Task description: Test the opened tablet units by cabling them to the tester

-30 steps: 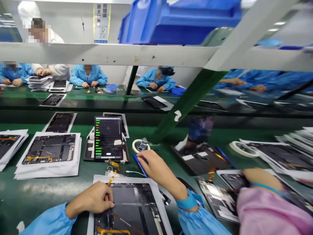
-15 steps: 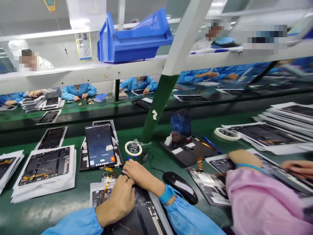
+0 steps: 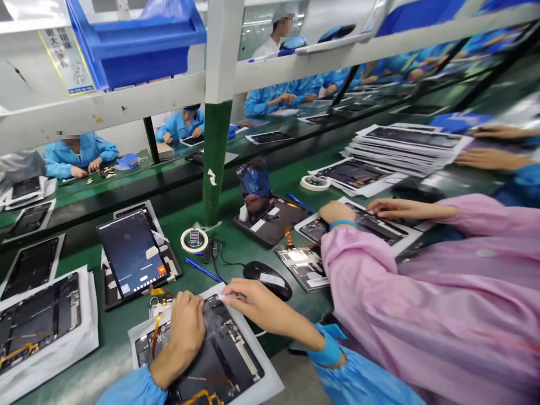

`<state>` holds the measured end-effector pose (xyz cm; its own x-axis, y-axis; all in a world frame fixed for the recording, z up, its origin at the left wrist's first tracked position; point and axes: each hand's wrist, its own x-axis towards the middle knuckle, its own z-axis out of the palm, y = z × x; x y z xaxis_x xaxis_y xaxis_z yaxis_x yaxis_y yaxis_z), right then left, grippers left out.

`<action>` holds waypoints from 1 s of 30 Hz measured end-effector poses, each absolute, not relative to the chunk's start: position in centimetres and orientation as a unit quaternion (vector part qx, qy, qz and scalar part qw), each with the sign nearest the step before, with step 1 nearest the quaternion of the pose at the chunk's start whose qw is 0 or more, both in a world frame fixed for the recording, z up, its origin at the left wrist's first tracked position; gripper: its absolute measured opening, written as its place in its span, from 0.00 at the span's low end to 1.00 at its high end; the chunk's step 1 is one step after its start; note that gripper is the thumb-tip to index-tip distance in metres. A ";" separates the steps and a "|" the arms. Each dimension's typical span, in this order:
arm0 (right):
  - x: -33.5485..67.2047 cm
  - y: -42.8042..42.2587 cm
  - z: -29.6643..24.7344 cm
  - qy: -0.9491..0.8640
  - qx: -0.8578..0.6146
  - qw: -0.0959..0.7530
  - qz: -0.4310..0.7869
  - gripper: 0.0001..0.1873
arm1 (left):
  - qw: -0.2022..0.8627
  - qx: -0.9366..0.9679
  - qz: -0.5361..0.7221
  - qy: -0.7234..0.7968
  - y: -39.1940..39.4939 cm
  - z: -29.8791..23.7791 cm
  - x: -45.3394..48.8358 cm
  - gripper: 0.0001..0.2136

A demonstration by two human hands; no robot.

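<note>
An opened tablet housing (image 3: 219,349) with dark inner parts lies on a white sheet (image 3: 270,388) in front of me. My left hand (image 3: 185,323) rests over its upper part, fingers curled and pressed together; what they grip, if anything, is hidden. At the housing's upper right corner my right hand (image 3: 253,301) has thumb and fingertips brought together on something too small to name. An orange flex cable (image 3: 156,334) rises beside my left hand. Beyond it stands a lit tablet screen (image 3: 131,256), propped at a slant on a dark shell.
A blue pen (image 3: 203,269), a tape roll (image 3: 194,241) and a black mouse (image 3: 268,280) lie beyond my hands. More housings on paper (image 3: 46,320) lie left. On my right a co-worker in a pink sleeve (image 3: 358,253) handles another housing. A green post (image 3: 217,163) rises ahead.
The view has swung right, so things shift left in it. My right hand has moved from beside the left hand's fingers to the housing's upper right corner. The blue pen now shows fully.
</note>
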<state>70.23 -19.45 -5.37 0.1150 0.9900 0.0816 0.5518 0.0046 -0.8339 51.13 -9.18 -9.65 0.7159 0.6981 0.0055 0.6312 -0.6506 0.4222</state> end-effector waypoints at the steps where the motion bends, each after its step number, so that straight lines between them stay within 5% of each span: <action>1: 70.6 -20.2 -5.3 -0.595 -0.645 0.364 0.313 0.11 | 0.200 0.904 0.086 0.369 -9.2 -9.5 51.2 0.17; 30: 72.6 -23.3 -7.3 -0.602 -0.618 0.331 0.383 0.12 | 0.240 0.898 0.148 0.337 -8.4 -10.3 50.6 0.14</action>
